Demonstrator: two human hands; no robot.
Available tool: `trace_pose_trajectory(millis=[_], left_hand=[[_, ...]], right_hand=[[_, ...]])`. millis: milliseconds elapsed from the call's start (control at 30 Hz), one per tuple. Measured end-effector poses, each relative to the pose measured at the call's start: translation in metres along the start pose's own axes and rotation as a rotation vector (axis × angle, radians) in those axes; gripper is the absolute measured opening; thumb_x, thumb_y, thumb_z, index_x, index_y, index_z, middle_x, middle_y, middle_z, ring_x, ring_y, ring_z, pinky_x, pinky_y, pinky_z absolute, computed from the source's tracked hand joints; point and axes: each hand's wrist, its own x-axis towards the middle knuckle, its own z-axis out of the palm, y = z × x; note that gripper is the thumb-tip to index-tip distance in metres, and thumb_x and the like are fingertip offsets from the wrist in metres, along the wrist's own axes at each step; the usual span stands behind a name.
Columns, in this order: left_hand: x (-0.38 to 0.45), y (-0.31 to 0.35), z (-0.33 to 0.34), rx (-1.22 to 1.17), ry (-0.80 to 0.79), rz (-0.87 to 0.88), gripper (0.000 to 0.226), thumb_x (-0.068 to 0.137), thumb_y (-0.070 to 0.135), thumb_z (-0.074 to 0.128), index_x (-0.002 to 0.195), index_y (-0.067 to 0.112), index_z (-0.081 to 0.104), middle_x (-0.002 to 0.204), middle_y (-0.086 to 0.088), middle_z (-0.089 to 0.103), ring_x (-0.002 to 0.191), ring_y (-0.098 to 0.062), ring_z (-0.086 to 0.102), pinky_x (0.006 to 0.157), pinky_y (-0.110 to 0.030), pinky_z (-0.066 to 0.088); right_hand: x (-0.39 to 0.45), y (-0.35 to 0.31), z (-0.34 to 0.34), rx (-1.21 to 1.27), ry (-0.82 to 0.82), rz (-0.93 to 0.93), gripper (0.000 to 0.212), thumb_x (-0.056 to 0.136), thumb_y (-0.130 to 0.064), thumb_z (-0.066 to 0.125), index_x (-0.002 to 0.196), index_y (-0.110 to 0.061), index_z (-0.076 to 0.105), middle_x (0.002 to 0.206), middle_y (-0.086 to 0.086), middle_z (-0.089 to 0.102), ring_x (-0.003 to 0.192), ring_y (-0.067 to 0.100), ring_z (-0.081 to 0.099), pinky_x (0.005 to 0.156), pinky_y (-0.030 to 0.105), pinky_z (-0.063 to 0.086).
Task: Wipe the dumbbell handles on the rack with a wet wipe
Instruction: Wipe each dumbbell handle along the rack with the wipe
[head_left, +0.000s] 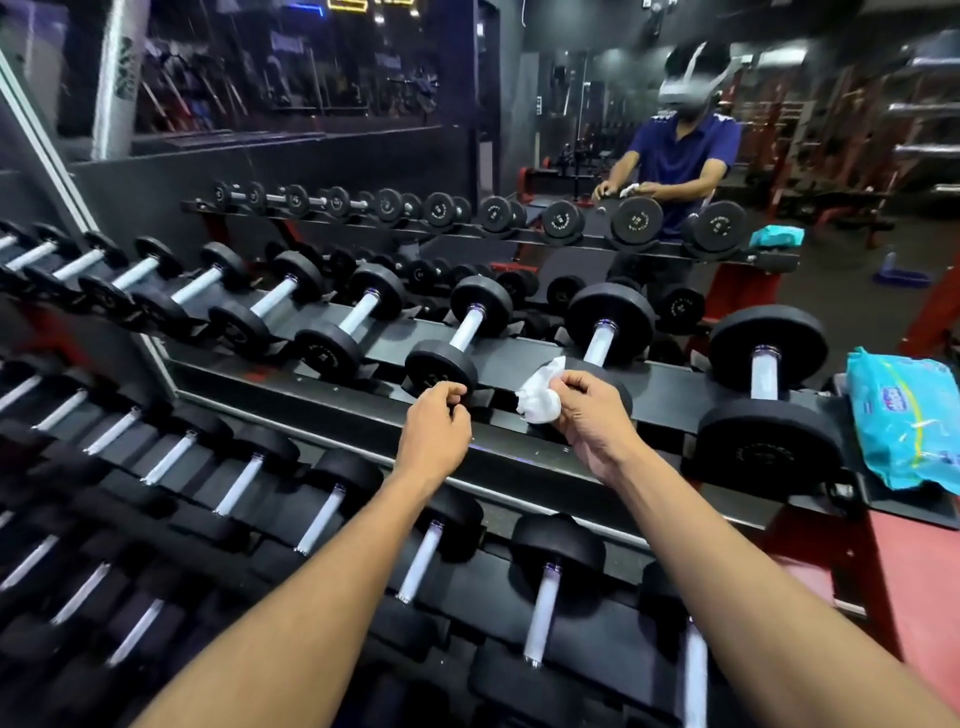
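Both hands are out over the top shelf of the dumbbell rack (519, 364). The right hand (582, 415) pinches a crumpled white wet wipe (537, 397) between thumb and fingers, bunched into a pad rather than spread flat, probably so a thick damp fold meets the metal. The left hand (436, 426) has its fingers loosely curled and holds nothing; it hovers just in front of the near head of a dumbbell (457, 343), apart from the right hand, perhaps ready to steady that weight.

Taking the rack as the landmark: its top shelf carries a row of black round-headed dumbbells with pale metal handles, smaller toward its left end and larger toward its right. They lie crosswise, handles pointing front to back, which leaves each handle bare and reachable from the front. The wipe sits just ahead of the near end of the next dumbbell's handle (600, 345), not touching it, so I judge this handle is about to be wiped. A larger dumbbell (766, 374) lies further right. The lower shelf (467, 582), nearer the person, holds another row laid the same way.

At the rack's right end rests a light blue wet wipe packet (904, 421), lying on its side within the right hand's reach. It looks fairly full, though whether its flap is open I cannot tell.

Behind the rack a mirror (363, 156) repeats the scene.
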Motion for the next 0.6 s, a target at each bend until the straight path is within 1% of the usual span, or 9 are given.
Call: trace_pose_trajectory(millis=[33,67,133,200,300,400,467,533,600], left_hand=[[0.005,-0.006,-0.004,-0.003,0.000,0.000,0.030,0.097,0.014,0.047,0.123,0.018,0.061,0.114,0.006,0.061,0.083,0.007,0.059,0.075,-0.012,0.041],[0.010,-0.011,-0.007,-0.004,-0.002,0.004,0.030,0.097,0.014,0.047,0.123,0.019,0.062,0.115,0.006,0.061,0.086,0.004,0.059,0.078,-0.015,0.043],[0.021,-0.023,-0.012,-0.009,-0.013,0.020,0.030,0.096,0.015,0.048,0.123,0.019,0.062,0.115,0.005,0.061,0.098,-0.009,0.059,0.085,-0.025,0.048],[0.035,-0.036,-0.017,-0.007,-0.036,0.039,0.030,0.096,0.014,0.048,0.123,0.019,0.062,0.115,0.004,0.062,0.103,-0.014,0.059,0.091,-0.032,0.050],[0.060,-0.056,-0.026,-0.006,-0.075,0.063,0.030,0.096,0.015,0.048,0.122,0.019,0.062,0.116,0.004,0.061,0.105,-0.014,0.058,0.094,-0.034,0.050],[0.087,-0.074,-0.033,-0.023,-0.113,0.087,0.030,0.097,0.015,0.049,0.124,0.020,0.061,0.119,0.004,0.061,0.107,-0.014,0.057,0.097,-0.034,0.050],[0.101,-0.082,-0.037,-0.021,-0.140,0.090,0.031,0.097,0.015,0.049,0.125,0.020,0.061,0.120,0.004,0.061,0.109,-0.014,0.057,0.097,-0.035,0.049],[0.115,-0.090,-0.038,-0.009,-0.155,0.095,0.032,0.097,0.015,0.049,0.126,0.020,0.061,0.121,0.004,0.061,0.111,-0.014,0.057,0.098,-0.034,0.049],[0.127,-0.093,-0.037,-0.027,-0.154,0.098,0.032,0.097,0.015,0.049,0.125,0.020,0.061,0.121,0.003,0.061,0.112,-0.015,0.057,0.098,-0.032,0.047]], right_hand=[[0.001,0.003,0.005,0.028,-0.011,0.005,0.008,0.096,-0.005,0.060,0.101,0.000,0.063,0.094,0.015,0.065,0.081,0.021,0.065,0.079,0.034,0.057],[0.002,0.005,0.011,0.063,-0.024,0.011,0.011,0.096,-0.007,0.060,0.102,0.002,0.063,0.094,0.016,0.067,0.081,0.022,0.066,0.076,0.032,0.058],[0.003,0.009,0.023,0.129,-0.033,0.024,0.017,0.098,-0.008,0.058,0.106,0.006,0.062,0.090,0.016,0.071,0.077,0.022,0.070,0.066,0.028,0.060],[0.009,0.017,0.037,0.160,-0.018,0.022,0.018,0.098,-0.008,0.057,0.107,0.007,0.061,0.087,0.014,0.071,0.074,0.020,0.071,0.061,0.026,0.058],[0.024,0.028,0.059,0.174,0.047,0.027,0.016,0.096,-0.008,0.060,0.104,0.005,0.062,0.089,0.015,0.070,0.076,0.022,0.071,0.066,0.030,0.061],[0.042,0.039,0.078,0.113,0.123,0.029,0.014,0.094,-0.008,0.062,0.102,0.004,0.065,0.095,0.015,0.070,0.084,0.024,0.070,0.082,0.036,0.058],[0.051,0.045,0.086,0.090,0.160,0.018,0.020,0.094,-0.008,0.063,0.108,0.005,0.064,0.100,0.017,0.070,0.090,0.027,0.069,0.088,0.040,0.057],[0.060,0.048,0.094,0.059,0.195,0.001,0.020,0.094,-0.007,0.063,0.109,0.006,0.063,0.098,0.016,0.069,0.088,0.026,0.069,0.090,0.042,0.056],[0.066,0.048,0.099,0.003,0.228,-0.017,0.014,0.095,-0.004,0.061,0.105,0.005,0.063,0.093,0.013,0.067,0.080,0.021,0.068,0.088,0.044,0.055]])
